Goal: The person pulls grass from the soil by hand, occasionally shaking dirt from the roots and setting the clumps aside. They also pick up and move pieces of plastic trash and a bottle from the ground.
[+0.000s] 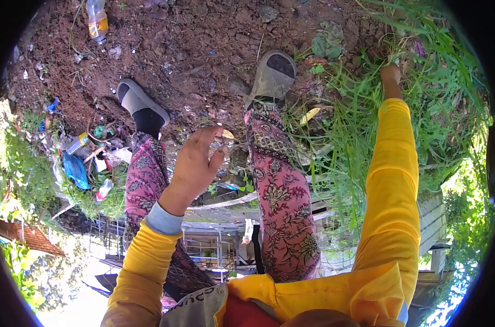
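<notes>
My right hand (390, 73) reaches out at the far right, low among tall green grass (351, 128). It looks closed around some of the stems, though blades cover most of its fingers. Nearer my body, my left hand (196, 162) hangs above the ground between my legs. Its fingers are bent and the thumb stands apart from them, with nothing visible in between. A small yellow leaf (227, 134) shows just beyond its fingertips. Bare brown soil (198, 43) spreads in front of my feet, bordering the grass.
My sandals, left (141, 101) and right (272, 76), stand on the soil. A plastic bottle (98, 24) lies at the upper left. Litter, including a blue plastic bag (76, 170) and another bottle (76, 143), gathers left of my leg. A yellow leaf (310, 115) rests by the grass.
</notes>
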A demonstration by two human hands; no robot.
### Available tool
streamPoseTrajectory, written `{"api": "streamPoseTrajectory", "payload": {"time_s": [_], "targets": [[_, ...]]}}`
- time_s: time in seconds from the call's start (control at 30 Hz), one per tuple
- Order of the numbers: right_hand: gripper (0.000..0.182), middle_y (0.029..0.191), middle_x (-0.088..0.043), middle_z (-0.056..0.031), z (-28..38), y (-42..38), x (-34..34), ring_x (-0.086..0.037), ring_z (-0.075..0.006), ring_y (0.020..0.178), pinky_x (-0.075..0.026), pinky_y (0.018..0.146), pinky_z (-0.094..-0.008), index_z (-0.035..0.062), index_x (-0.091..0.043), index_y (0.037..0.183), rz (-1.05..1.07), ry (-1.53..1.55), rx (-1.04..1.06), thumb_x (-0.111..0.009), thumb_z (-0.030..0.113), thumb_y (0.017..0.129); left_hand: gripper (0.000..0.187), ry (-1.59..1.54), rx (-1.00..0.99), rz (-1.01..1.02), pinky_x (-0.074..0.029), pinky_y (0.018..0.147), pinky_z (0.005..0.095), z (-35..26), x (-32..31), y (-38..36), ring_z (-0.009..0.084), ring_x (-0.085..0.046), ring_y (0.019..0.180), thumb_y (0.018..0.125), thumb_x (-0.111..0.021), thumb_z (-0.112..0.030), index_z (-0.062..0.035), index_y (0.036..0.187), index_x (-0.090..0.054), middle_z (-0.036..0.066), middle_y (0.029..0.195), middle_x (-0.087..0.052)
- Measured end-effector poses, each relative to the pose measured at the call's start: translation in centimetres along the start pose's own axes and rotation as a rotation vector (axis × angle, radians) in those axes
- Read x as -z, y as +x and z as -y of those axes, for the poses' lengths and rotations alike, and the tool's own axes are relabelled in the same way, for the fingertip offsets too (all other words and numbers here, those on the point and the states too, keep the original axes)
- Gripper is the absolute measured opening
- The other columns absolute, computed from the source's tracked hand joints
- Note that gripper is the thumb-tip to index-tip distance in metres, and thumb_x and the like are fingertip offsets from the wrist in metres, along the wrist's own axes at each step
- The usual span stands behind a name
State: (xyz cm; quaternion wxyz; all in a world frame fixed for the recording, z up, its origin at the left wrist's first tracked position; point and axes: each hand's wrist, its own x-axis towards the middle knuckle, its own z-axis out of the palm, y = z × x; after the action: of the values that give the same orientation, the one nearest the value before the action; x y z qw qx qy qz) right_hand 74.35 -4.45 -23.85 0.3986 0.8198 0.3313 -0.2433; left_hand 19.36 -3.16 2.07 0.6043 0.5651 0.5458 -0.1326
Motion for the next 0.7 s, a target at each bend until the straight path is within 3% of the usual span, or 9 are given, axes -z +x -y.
{"api": "streamPoseTrajectory", "payload": {"time_s": [0.1,0.2,0.3,0.4,0.47,0.53,0.7], "targets": [[0.028,0.107,-0.056,-0.0196,-0.5,1.1,-0.4,-0.056,-0.0322,0.096,-0.046,0.080,-0.0388,-0.0003,-0.061,0.095,0.015,-0.127,0.164,-0.043,0.015,0.080,0.035,0.005,0.051,0.046,-0.043,0.080,0.0407,-0.3,0.0,0.0,0.0360,-0.053,0.092,0.076,-0.055,-0.012,-0.0037,0.109,-0.048,0.018,0.104,-0.053],[0.026,0.093,-0.061,-0.0180,-1.1,-0.1,-0.5,-0.059,-0.0307,0.087,-0.047,0.075,-0.0397,0.0002,-0.062,0.088,-0.153,-0.373,0.415,-0.042,0.014,0.080,0.034,0.001,0.000,0.044,-0.043,0.082,0.0407,0.0,0.1,0.1,0.0358,-0.053,0.093,0.076,-0.054,-0.011,-0.0038,0.109,-0.048,0.018,0.104,-0.053],[0.024,0.084,-0.061,-0.0170,0.0,-2.1,1.2,-0.059,-0.0301,0.082,-0.047,0.072,-0.0406,0.0006,-0.063,0.085,-0.091,-0.728,0.528,-0.044,0.015,0.079,0.033,-0.001,0.045,0.068,-0.043,0.083,0.0406,0.3,0.4,0.3,0.0348,-0.052,0.095,0.076,-0.054,-0.010,-0.0036,0.108,-0.049,0.018,0.103,-0.054],[0.013,0.088,-0.060,-0.0182,-0.4,-2.8,0.8,-0.061,-0.0216,0.077,-0.048,0.059,-0.0334,0.0015,-0.062,0.077,-0.160,-0.455,0.461,-0.051,0.007,0.077,0.032,-0.012,0.047,0.066,-0.043,0.082,0.0406,0.5,0.7,0.6,0.0349,-0.053,0.094,0.076,-0.054,-0.009,-0.0033,0.107,-0.049,0.018,0.102,-0.054],[0.016,0.093,-0.059,-0.0190,0.4,-7.2,2.6,-0.058,-0.0253,0.084,-0.046,0.067,-0.0320,0.0012,-0.059,0.090,-0.180,-0.130,0.457,-0.052,0.010,0.078,0.032,-0.041,0.060,0.075,-0.043,0.082,0.0405,0.1,0.5,0.4,0.0351,-0.053,0.094,0.076,-0.054,-0.009,-0.0032,0.107,-0.049,0.018,0.101,-0.055],[0.024,0.097,-0.058,-0.0189,0.5,-10.7,3.2,-0.056,-0.0268,0.089,-0.044,0.076,-0.0298,0.0043,-0.058,0.100,-0.304,0.700,0.263,-0.048,0.016,0.082,0.031,-0.064,0.076,0.068,-0.043,0.082,0.0404,-0.3,0.6,0.5,0.0354,-0.053,0.093,0.076,-0.054,-0.008,-0.0031,0.107,-0.049,0.018,0.101,-0.055],[0.030,0.103,-0.057,-0.0148,2.7,-11.8,6.5,-0.056,-0.0222,0.090,-0.043,0.078,-0.0296,0.0006,-0.053,0.106,-0.739,0.649,0.469,-0.047,0.019,0.083,0.031,-0.074,0.032,0.030,-0.044,0.080,0.0401,-0.5,1.2,0.2,0.0344,-0.054,0.092,0.076,-0.055,-0.011,-0.0023,0.105,-0.051,0.018,0.099,-0.055]]}}
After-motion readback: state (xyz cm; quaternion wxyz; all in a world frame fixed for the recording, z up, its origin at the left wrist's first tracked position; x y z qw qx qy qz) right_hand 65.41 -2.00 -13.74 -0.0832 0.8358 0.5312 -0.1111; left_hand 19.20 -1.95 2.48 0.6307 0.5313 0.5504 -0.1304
